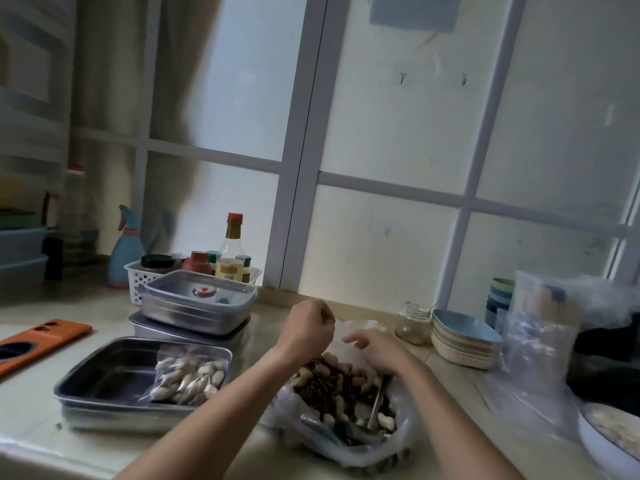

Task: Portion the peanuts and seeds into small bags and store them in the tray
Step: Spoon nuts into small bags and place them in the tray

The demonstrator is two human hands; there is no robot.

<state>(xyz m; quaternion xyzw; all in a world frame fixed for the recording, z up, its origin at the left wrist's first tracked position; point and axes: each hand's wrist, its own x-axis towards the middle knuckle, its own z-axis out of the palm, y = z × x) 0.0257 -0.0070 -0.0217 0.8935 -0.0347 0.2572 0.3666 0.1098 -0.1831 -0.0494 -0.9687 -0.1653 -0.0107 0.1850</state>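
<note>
Up close, a large plastic bag (398, 445) lies open on the counter (34, 441), heaped with peanuts and seeds (332, 382), and a spoon (377, 400) is stuck in the pile. Left of it sits the steel tray (104, 375). One filled small bag (190, 375) lies in the tray's right half, and the rest of the tray is bare.

Both hands hover just past the heap. The right hand (377, 348) has loosely spread fingers and holds nothing I can make out. The left hand (311, 329) has its fingers curled in; whether they pinch anything I cannot tell, since that spot is blurred.

The step in hand looks like starting a second portion. The next move probably calls for getting an empty small bag open with one hand. The other would then take the spoon to scoop and keep the mouth wide so shells don't spill.

Further back stand stacked lidded steel boxes (197, 306), a basket of bottles (138, 275), a glass jar (414, 323) and a pile of plates (464, 344).
</note>
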